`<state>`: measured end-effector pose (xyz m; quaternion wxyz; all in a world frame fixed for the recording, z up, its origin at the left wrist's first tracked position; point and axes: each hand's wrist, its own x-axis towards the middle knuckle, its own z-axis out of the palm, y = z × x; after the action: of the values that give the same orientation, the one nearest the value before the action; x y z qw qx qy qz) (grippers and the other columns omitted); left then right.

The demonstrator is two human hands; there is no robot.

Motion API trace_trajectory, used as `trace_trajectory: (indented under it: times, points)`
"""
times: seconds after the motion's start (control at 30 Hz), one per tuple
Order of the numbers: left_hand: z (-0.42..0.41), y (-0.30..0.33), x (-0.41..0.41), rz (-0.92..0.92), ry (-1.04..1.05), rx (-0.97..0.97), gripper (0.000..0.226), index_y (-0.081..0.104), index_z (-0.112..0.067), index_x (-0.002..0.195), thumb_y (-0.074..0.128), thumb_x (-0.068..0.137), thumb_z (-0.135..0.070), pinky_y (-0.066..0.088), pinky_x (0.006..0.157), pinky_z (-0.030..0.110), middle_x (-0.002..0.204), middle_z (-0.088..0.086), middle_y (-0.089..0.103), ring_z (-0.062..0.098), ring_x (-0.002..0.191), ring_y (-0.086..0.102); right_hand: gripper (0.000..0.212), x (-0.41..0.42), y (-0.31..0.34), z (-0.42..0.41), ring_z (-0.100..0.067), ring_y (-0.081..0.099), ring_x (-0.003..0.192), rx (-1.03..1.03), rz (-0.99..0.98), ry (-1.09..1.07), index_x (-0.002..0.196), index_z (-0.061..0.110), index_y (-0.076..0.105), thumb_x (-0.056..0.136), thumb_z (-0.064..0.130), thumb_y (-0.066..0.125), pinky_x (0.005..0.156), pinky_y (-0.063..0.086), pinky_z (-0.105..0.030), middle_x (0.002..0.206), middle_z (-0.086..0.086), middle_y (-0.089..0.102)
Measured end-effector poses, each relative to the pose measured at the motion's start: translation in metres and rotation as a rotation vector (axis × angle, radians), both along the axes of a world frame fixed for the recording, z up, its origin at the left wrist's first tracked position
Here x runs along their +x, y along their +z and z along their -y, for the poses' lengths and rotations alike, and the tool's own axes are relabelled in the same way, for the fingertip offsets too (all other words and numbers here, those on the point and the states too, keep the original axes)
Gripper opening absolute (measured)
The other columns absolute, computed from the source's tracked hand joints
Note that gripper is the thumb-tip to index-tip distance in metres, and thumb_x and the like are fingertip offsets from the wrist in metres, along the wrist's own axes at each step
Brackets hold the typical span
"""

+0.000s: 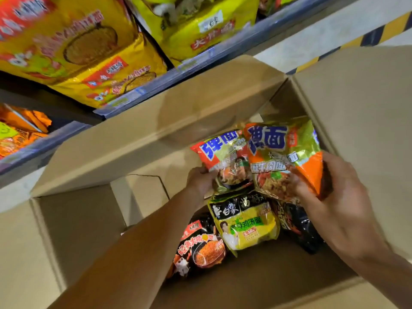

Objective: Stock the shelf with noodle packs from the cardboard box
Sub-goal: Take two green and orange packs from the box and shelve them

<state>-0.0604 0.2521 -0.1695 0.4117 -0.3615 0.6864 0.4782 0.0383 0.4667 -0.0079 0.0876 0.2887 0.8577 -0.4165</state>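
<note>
inside cardboard box [223, 101], left hand [201, 179] fingers grip red noodle pack [225, 159]; right hand [334, 197] fingers clasp orange noodle pack [283, 157].

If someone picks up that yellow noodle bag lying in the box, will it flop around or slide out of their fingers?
The yellow plastic noodle pack would probably stay fairly flat in the middle, since it looks puffed around a noodle block, while its thin sealed edges crinkle. The glossy film may be slippery. It likely feels light for its size.
</note>
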Motion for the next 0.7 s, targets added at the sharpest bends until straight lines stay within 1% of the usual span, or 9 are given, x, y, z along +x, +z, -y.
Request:
trace_trajectory:
  times: [0.1,0.17,0.23,0.3,0.33,0.43,0.53,0.63,0.7]
  points:
    - [-0.008,0.013,-0.002,0.028,0.058,0.025,0.011,0.06,-0.015,0.089,0.065,0.092,-0.006,0.051,0.067,0.028,0.088,0.004,0.065,0.014,0.073,0.06,0.043,0.0,0.007,-0.004,-0.015,0.058,0.112,-0.053,-0.009,-0.023,0.126,0.053,0.046,0.09,0.044,0.067,0.091,0.054,-0.049,0.116,0.023,0.056]
    - [-0.017,0.016,-0.003,0.059,0.099,0.093,0.017,0.056,-0.019,0.096,0.071,0.089,-0.019,0.053,0.08,0.037,0.104,0.006,0.067,0.018,0.088,0.064,0.044,0.0,0.01,-0.005,-0.015,0.06,0.113,-0.065,-0.02,-0.065,0.125,0.056,0.045,0.09,0.045,0.067,0.091,0.054,-0.049,0.119,0.014,0.06]
    - [-0.028,0.014,-0.003,0.052,0.148,0.116,0.042,0.047,-0.027,0.105,0.08,0.079,-0.033,0.054,0.09,0.043,0.121,0.005,0.061,0.023,0.106,0.063,0.046,0.001,0.01,-0.005,-0.013,0.06,0.112,-0.07,-0.017,-0.089,0.127,0.056,0.042,0.089,0.047,0.067,0.09,0.056,-0.049,0.121,0.013,0.06]
    - [-0.037,0.002,-0.002,0.045,0.133,0.088,0.054,0.046,-0.031,0.107,0.084,0.07,-0.044,0.054,0.091,0.044,0.122,0.002,0.058,0.023,0.106,0.063,0.047,0.004,0.004,-0.004,-0.013,0.06,0.109,-0.052,-0.01,-0.058,0.128,0.054,0.041,0.087,0.051,0.065,0.089,0.056,-0.048,0.12,0.011,0.058]
    - [-0.04,0.0,-0.001,0.058,0.131,0.095,0.055,0.05,-0.028,0.112,0.084,0.071,-0.044,0.056,0.084,0.04,0.117,0.001,0.06,0.02,0.099,0.064,0.047,0.006,0.002,-0.003,-0.012,0.059,0.108,-0.041,-0.011,-0.049,0.128,0.052,0.042,0.087,0.052,0.065,0.088,0.056,-0.048,0.118,0.011,0.056]
    - [-0.045,-0.004,0.002,0.064,0.144,0.113,0.034,0.062,-0.016,0.118,0.073,0.088,-0.027,0.046,0.058,0.024,0.09,-0.006,0.063,0.012,0.071,0.055,0.046,0.013,-0.005,-0.004,-0.009,0.054,0.109,-0.008,-0.043,0.01,0.13,0.044,0.044,0.089,0.045,0.065,0.088,0.051,-0.036,0.114,0.021,0.05]
    - [-0.047,-0.003,0.006,0.038,0.175,0.083,0.009,0.062,-0.02,0.098,0.067,0.093,-0.014,0.036,0.048,0.021,0.089,0.0,0.064,0.011,0.061,0.049,0.045,0.018,-0.007,-0.005,0.0,0.046,0.107,0.041,-0.036,0.083,0.132,0.039,0.045,0.091,0.037,0.065,0.084,0.039,-0.017,0.111,0.036,0.042]
    - [-0.05,-0.01,0.004,-0.017,0.23,0.018,0.027,0.046,-0.023,0.082,0.065,0.092,-0.007,0.044,0.055,0.03,0.099,0.007,0.067,0.02,0.066,0.059,0.046,0.019,-0.006,-0.008,0.008,0.046,0.106,0.062,-0.04,0.084,0.132,0.039,0.045,0.09,0.039,0.064,0.082,0.036,-0.013,0.109,0.032,0.044]
    - [-0.055,-0.014,0.004,-0.047,0.274,-0.013,0.028,0.046,-0.025,0.082,0.064,0.09,-0.005,0.051,0.07,0.038,0.107,0.009,0.07,0.032,0.09,0.069,0.048,0.02,-0.004,-0.009,0.006,0.047,0.102,0.063,-0.04,0.068,0.133,0.038,0.045,0.089,0.041,0.064,0.081,0.037,-0.013,0.109,0.021,0.048]
